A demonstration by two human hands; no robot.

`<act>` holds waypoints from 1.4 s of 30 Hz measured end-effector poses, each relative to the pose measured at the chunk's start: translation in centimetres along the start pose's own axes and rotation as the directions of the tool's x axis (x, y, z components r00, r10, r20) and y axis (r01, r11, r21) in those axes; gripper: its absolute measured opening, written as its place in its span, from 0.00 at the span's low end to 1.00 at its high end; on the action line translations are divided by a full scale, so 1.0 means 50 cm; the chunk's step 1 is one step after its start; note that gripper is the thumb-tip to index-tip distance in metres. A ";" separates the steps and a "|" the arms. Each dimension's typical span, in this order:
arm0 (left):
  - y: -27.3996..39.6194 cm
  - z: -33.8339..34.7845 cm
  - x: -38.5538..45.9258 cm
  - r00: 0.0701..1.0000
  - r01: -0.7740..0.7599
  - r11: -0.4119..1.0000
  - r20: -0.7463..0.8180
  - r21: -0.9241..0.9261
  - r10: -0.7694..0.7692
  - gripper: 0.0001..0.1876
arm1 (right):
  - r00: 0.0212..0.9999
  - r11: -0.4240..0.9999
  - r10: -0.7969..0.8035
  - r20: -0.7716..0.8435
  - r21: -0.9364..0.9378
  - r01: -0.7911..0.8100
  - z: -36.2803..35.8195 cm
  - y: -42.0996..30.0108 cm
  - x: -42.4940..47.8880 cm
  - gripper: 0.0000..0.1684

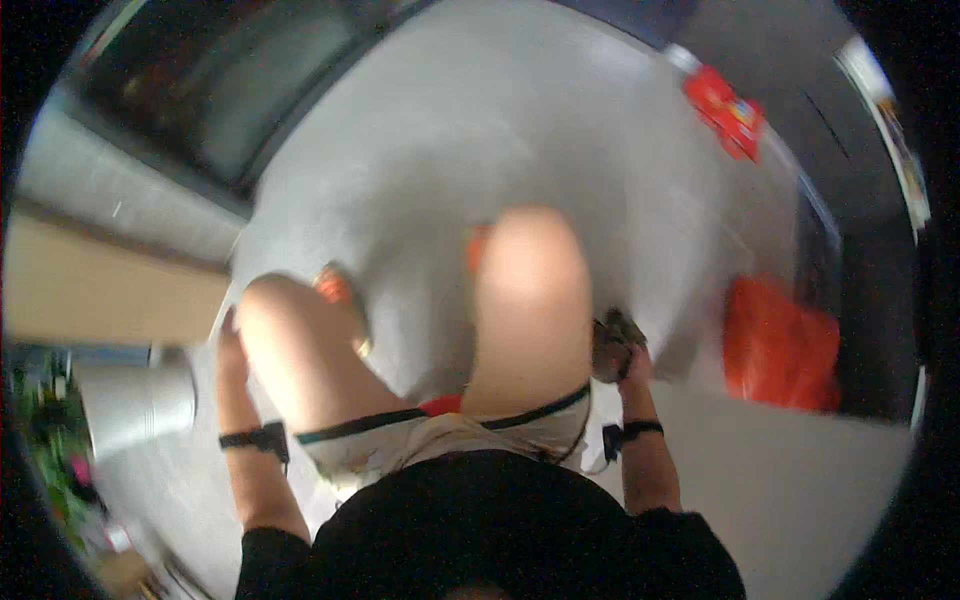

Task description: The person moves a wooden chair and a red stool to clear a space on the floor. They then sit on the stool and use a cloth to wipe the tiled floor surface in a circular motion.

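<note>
My right hand (639, 366) hangs low beside my right thigh, its fingers on a dark brown object (616, 345) that is too blurred to name. My left hand (231, 337) is down along the outer side of my left thigh; its fingers are mostly hidden, so I cannot tell whether it holds anything. Both wrists wear black straps with small devices. My bent knees are in front of me, over a grey floor (442, 150). An orange shoe (331, 285) shows on my left foot, and another bit of orange shows by my right knee.
To the right, a red plastic bag (780, 349) lies by a dark cabinet (870, 330). Farther ahead is a red packet (724, 112). On the left are a beige panel (105, 285), a white pot (139, 405) and green plants (45, 427). A dark glass-fronted unit (217, 82) stands at upper left.
</note>
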State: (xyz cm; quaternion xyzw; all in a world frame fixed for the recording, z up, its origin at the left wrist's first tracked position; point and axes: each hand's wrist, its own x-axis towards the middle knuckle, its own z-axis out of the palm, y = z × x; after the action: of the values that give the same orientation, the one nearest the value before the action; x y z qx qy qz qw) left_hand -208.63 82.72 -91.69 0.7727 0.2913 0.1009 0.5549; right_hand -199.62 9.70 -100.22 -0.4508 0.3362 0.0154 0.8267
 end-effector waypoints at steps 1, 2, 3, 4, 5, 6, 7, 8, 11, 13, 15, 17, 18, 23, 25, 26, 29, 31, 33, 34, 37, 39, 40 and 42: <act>0.036 0.033 -0.041 1.000 -0.004 0.993 -0.002 0.121 0.004 0.38 | 0.996 0.996 0.085 0.013 0.024 -0.086 0.025 -0.025 -0.023 0.20; 0.024 -0.005 -0.054 0.989 0.118 0.992 -0.090 0.035 -0.114 0.41 | 0.991 0.990 0.135 0.006 -0.036 -0.135 0.050 -0.018 -0.023 0.18; 0.031 -0.003 -0.091 0.968 0.206 0.976 -0.161 0.071 -0.193 0.42 | 0.987 0.981 0.161 -0.017 -0.110 -0.162 0.044 -0.019 -0.013 0.16; 0.041 0.012 -0.120 0.939 0.288 0.954 -0.218 0.084 -0.265 0.44 | 0.977 0.984 0.132 0.169 -0.144 -0.108 0.014 -0.026 0.037 0.15; 0.004 -0.024 -0.164 0.907 0.336 0.930 -0.320 0.152 -0.275 0.46 | 0.941 0.976 0.175 0.289 -0.178 -0.127 0.021 -0.008 0.063 0.16; 0.094 0.041 -0.210 0.874 0.429 0.882 -0.336 0.195 -0.351 0.47 | 0.911 0.973 0.165 0.377 -0.211 -0.090 0.003 -0.027 0.100 0.16; 0.044 -0.009 -0.280 0.851 0.427 0.880 -0.423 0.210 -0.312 0.48 | 0.869 0.953 0.255 0.423 -0.261 -0.153 0.038 -0.016 0.108 0.17; 0.053 -0.003 -0.340 0.814 0.477 0.852 -0.475 0.214 -0.336 0.48 | 0.851 0.939 0.287 0.440 -0.307 -0.158 0.040 -0.035 0.110 0.18; 0.025 0.006 -0.531 0.705 0.625 0.771 -0.511 0.122 -0.491 0.46 | 0.860 0.857 0.207 0.466 -0.510 0.070 0.036 -0.063 0.210 0.23; 0.031 0.015 -0.558 0.596 0.669 0.743 -0.587 -0.016 -0.549 0.48 | 0.799 0.403 -0.020 0.601 -0.726 0.557 0.164 -0.125 0.413 0.27; -0.013 0.011 -0.637 0.488 0.732 0.677 -0.637 -0.073 -0.597 0.47 | 0.709 0.684 0.131 0.693 -0.581 0.441 0.260 -0.114 0.396 0.28; -0.099 0.019 -0.724 0.390 0.746 0.633 -0.633 -0.209 -0.669 0.47 | 0.589 0.811 0.212 0.780 -0.477 0.339 0.347 -0.089 0.379 0.28; -0.131 0.034 -0.759 0.343 0.745 0.605 -0.615 -0.283 -0.710 0.47 | 0.591 0.846 0.241 0.770 -0.464 0.261 0.402 -0.089 0.352 0.28; -0.221 0.138 -0.864 0.142 0.662 0.520 -0.590 -0.540 -0.794 0.48 | 0.792 0.752 0.242 0.561 -0.624 0.212 0.669 -0.081 0.042 0.31; -0.269 0.207 -0.871 0.085 0.591 0.488 -0.552 -0.642 -0.830 0.48 | 0.764 0.759 0.322 0.559 -0.635 0.144 0.800 -0.091 0.081 0.33; -0.302 0.234 -0.879 0.068 0.602 0.488 -0.569 -0.632 -0.820 0.47 | 0.695 0.739 0.367 0.619 -0.648 0.186 0.865 -0.102 0.186 0.34; -0.319 0.316 -0.913 -0.027 0.553 0.396 -0.491 -0.733 -0.871 0.47 | 0.711 0.638 0.341 0.615 -0.707 0.306 1.051 -0.037 0.129 0.34; -0.359 0.393 -0.930 -0.072 0.505 0.333 -0.424 -0.796 -0.903 0.47 | 0.577 0.570 0.333 0.746 -0.647 0.507 1.140 0.021 0.100 0.33; -0.351 0.423 -0.923 -0.103 0.486 0.299 -0.394 -0.821 -0.913 0.48 | 0.522 0.546 0.347 0.779 -0.621 0.563 1.206 0.088 -0.043 0.32; -0.325 0.423 -0.907 -0.112 0.488 0.285 -0.383 -0.825 -0.917 0.48 | 0.548 0.522 0.366 0.752 -0.653 0.549 1.242 0.108 -0.091 0.31; -0.293 0.431 -0.941 -0.191 0.479 0.289 -0.420 -0.829 -0.887 0.48 | 0.372 0.558 0.574 0.730 -0.680 0.475 1.382 0.250 -0.049 0.31; -0.245 0.425 -0.964 -0.265 0.506 0.277 -0.453 -0.817 -0.852 0.48 | 0.295 0.519 0.651 0.700 -0.693 0.499 1.403 0.350 -0.100 0.31; -0.230 0.394 -0.963 -0.289 0.507 0.279 -0.466 -0.815 -0.836 0.47 | 0.261 0.505 0.672 0.693 -0.687 0.523 1.423 0.387 -0.149 0.31; -0.200 0.328 -0.978 -0.340 0.522 0.287 -0.504 -0.803 -0.794 0.47 | 0.168 0.472 0.732 0.660 -0.669 0.575 1.491 0.481 -0.190 0.31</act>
State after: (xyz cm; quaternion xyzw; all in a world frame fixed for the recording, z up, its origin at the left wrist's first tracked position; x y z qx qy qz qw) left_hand -243.78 44.27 -98.64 0.1401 0.9214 0.2091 0.2960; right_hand -174.47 82.96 -85.08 -0.6447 -0.3155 0.5263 0.4559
